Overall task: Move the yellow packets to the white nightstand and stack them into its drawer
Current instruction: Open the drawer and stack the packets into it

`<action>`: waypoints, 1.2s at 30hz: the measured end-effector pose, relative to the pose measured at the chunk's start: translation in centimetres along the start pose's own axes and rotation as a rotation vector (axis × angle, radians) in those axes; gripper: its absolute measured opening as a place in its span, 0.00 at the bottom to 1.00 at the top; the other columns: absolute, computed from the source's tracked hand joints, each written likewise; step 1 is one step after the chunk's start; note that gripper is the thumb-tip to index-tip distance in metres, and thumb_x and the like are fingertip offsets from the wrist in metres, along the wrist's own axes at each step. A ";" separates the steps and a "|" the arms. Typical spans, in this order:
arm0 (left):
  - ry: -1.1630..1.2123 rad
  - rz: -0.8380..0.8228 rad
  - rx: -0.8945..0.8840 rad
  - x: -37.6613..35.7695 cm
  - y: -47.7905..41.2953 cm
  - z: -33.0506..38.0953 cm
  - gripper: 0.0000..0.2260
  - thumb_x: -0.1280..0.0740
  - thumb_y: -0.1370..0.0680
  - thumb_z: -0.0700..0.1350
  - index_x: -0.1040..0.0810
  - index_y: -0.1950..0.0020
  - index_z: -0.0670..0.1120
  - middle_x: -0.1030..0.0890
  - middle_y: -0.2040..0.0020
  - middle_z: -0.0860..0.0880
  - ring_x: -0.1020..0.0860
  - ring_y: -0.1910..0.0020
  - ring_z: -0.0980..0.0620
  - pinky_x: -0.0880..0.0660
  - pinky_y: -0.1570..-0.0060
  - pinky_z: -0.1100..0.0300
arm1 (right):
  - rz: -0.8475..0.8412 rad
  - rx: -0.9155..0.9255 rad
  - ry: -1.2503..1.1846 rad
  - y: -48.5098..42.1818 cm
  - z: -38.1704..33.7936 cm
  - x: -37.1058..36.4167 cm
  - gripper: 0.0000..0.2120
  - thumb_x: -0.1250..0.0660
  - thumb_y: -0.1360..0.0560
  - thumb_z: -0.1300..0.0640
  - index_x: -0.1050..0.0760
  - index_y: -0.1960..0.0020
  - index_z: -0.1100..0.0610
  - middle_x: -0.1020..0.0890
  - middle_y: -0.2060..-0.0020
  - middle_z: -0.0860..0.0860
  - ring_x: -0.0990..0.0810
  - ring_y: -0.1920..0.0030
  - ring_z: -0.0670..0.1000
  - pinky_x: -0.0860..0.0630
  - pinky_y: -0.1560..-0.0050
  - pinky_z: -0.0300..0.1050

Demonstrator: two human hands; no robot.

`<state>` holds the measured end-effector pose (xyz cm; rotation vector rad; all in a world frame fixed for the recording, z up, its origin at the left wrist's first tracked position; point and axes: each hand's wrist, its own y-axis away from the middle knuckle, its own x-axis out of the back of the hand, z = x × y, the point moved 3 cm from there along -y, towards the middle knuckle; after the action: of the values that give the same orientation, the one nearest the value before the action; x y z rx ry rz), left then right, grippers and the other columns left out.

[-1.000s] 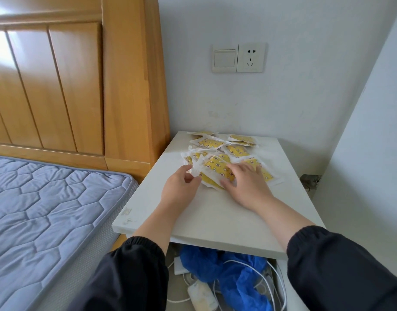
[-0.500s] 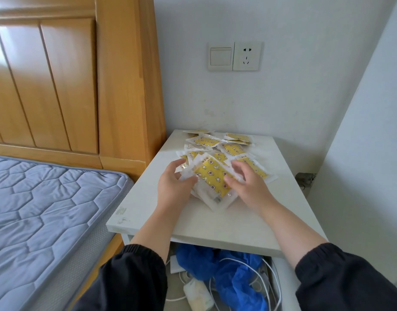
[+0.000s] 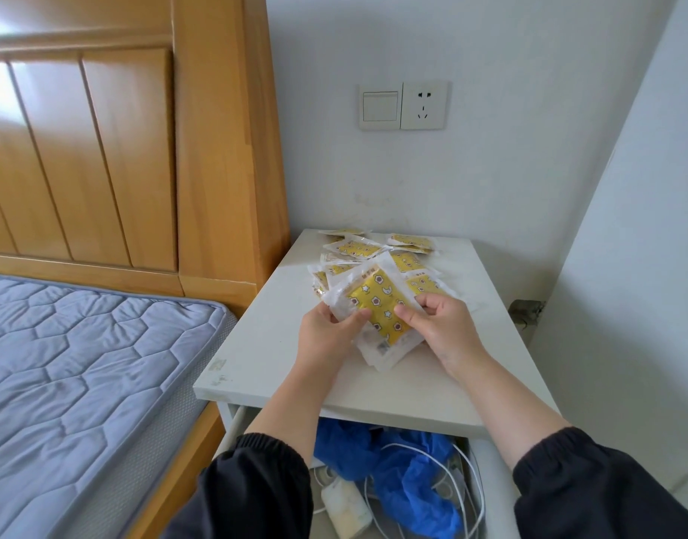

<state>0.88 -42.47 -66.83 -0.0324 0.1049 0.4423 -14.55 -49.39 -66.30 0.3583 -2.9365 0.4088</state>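
Note:
Several yellow packets (image 3: 406,240) in clear wrappers lie scattered on the far half of the white nightstand (image 3: 257,344). A small stack of yellow packets (image 3: 377,301) is raised just above the top. My left hand (image 3: 327,336) grips the stack's left edge with thumb on top. My right hand (image 3: 439,324) pinches its right edge. Below the top's front edge, the nightstand's drawer (image 3: 490,472) stands pulled open.
The open drawer holds a crumpled blue plastic bag (image 3: 412,480), white cables (image 3: 467,484) and a white charger (image 3: 346,507). A wooden headboard (image 3: 225,149) and grey quilted mattress (image 3: 82,367) lie left. A wall rises close on the right; a switch and socket (image 3: 402,105) sit above.
Both hands gathered packets that lay flat on the top, lifted them into a stack and drew it slightly towards me. The camera moved closer and a little right.

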 end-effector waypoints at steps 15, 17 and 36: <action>0.666 0.123 0.246 2.6 -1.1 -0.5 0.12 0.38 0.19 0.39 0.26 0.36 0.45 0.17 0.50 0.47 0.17 0.58 0.49 0.21 0.70 0.59 | 0.216 -0.051 1.130 -1.2 1.1 0.3 0.17 0.47 0.21 0.50 0.24 0.46 0.58 0.22 0.48 0.54 0.29 0.40 0.58 0.46 0.30 0.63; 0.673 0.110 0.261 2.5 -1.3 -0.7 0.13 0.38 0.19 0.40 0.26 0.35 0.45 0.18 0.45 0.45 0.17 0.53 0.47 0.19 0.68 0.56 | 0.317 -0.040 1.043 -1.0 0.8 0.9 0.17 0.45 0.21 0.50 0.22 0.55 0.59 0.22 0.54 0.54 0.28 0.44 0.59 0.44 0.31 0.60; 0.726 0.031 0.232 2.7 -1.9 -1.0 0.19 0.35 0.22 0.34 0.30 0.31 0.43 0.19 0.41 0.43 0.17 0.50 0.45 0.19 0.62 0.56 | -0.139 0.096 0.984 -2.0 1.1 -1.1 0.25 0.46 0.20 0.47 0.43 0.24 0.51 0.50 0.22 0.49 0.52 0.23 0.50 0.57 0.25 0.57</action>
<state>3.98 -43.07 -68.08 0.0385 0.8707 0.4304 -13.16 -51.36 -67.05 0.2607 -1.9304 0.5156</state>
